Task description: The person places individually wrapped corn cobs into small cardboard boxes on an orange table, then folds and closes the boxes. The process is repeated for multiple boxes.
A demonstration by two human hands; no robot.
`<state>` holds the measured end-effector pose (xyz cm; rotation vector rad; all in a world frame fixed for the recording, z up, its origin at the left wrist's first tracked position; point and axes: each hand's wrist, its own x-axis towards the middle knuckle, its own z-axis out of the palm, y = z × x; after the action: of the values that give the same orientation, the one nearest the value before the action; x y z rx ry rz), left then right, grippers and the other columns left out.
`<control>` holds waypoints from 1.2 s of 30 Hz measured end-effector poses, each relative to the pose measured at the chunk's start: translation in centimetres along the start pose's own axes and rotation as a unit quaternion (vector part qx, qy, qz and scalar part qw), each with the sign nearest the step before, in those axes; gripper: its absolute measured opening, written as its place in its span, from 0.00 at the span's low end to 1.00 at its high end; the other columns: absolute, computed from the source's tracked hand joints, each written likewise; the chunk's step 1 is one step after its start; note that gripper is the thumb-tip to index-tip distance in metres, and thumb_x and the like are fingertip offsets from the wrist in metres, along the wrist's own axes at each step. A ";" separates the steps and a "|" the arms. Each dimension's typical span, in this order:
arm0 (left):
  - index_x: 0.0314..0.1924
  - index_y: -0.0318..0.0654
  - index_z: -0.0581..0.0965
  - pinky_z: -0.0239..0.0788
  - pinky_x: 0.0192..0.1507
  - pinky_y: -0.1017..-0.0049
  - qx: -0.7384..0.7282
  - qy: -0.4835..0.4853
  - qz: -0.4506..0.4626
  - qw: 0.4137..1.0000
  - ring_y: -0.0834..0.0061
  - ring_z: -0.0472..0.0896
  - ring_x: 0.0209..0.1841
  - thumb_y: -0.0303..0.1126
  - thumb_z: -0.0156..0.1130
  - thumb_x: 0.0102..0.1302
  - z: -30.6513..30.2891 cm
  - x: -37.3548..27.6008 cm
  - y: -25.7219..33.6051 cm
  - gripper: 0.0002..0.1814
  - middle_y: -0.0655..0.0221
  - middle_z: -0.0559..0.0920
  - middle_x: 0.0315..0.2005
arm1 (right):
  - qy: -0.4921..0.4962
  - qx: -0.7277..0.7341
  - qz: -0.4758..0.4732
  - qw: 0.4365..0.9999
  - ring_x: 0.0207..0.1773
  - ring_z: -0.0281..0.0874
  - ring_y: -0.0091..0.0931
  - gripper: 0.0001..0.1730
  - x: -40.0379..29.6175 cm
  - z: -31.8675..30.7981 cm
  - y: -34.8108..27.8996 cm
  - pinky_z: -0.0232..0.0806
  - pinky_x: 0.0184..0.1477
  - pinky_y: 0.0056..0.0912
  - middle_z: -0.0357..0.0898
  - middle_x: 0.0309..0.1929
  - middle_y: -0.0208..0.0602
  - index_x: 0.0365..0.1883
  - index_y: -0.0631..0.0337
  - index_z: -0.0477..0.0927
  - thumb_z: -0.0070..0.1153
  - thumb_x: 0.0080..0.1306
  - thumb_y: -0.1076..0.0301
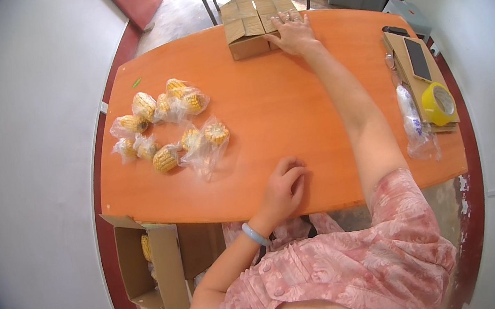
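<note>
My right hand (292,34) lies flat with spread fingers on the top flaps of a cardboard box (243,29) at the table's far edge. The box's flaps are folded down, with a narrow gap between them. Near the front edge, my left hand (285,186) rests on the orange table (266,122), fingers loosely curled around nothing. To its left, several pieces of corn on the cob (166,159) in thin clear plastic bags (206,161) lie in two loose rows. Some show their cut ends.
An open cardboard box (169,268) with corn inside stands below the table's left front edge. Along the right side are flat cardboard (398,50), a phone (417,58), a yellow tape roll (438,103) and a plastic bag roll (410,114). Walls flank both sides.
</note>
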<state>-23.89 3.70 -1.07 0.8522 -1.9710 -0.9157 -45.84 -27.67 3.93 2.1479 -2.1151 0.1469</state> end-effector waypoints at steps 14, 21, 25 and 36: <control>0.43 0.29 0.80 0.75 0.49 0.70 0.001 0.009 0.023 1.000 0.59 0.81 0.50 0.17 0.60 0.66 -0.1 -0.6 -0.2 0.07 0.57 0.78 0.48 | 0.055 0.165 -0.148 0.974 0.74 0.67 0.40 0.24 -13.9 -3.9 1.3 0.64 0.72 0.44 0.69 0.73 0.42 0.62 0.56 0.79 0.61 0.72 0.55; 0.44 0.30 0.81 0.76 0.47 0.70 0.033 0.004 0.069 0.997 0.59 0.82 0.47 0.18 0.60 0.67 0.1 -0.5 0.0 0.07 0.57 0.80 0.46 | -0.003 0.312 -0.080 0.947 0.55 0.84 0.39 0.17 -29.7 -7.9 4.3 0.75 0.56 0.41 0.86 0.52 0.44 0.50 0.60 0.86 0.63 0.70 0.59; 0.44 0.31 0.82 0.76 0.43 0.70 0.072 0.007 0.103 0.992 0.60 0.83 0.45 0.18 0.60 0.68 0.5 -1.2 -0.4 0.07 0.59 0.80 0.45 | 0.056 0.343 -0.014 0.937 0.45 0.87 0.37 0.15 -36.9 -8.9 5.5 0.76 0.49 0.37 0.88 0.43 0.43 0.47 0.62 0.87 0.63 0.69 0.61; 0.41 0.32 0.83 0.76 0.45 0.65 0.061 -0.015 0.137 0.989 0.55 0.82 0.44 0.16 0.60 0.62 0.0 -1.5 0.0 0.09 0.56 0.84 0.41 | 0.157 0.336 0.157 0.915 0.39 0.87 0.33 0.10 -43.1 -11.2 7.2 0.76 0.43 0.34 0.88 0.37 0.43 0.42 0.65 0.87 0.64 0.69 0.67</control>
<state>-23.21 4.92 -1.64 0.6161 -2.1236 -0.6573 -53.61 16.60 8.46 1.8327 -2.4034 1.3285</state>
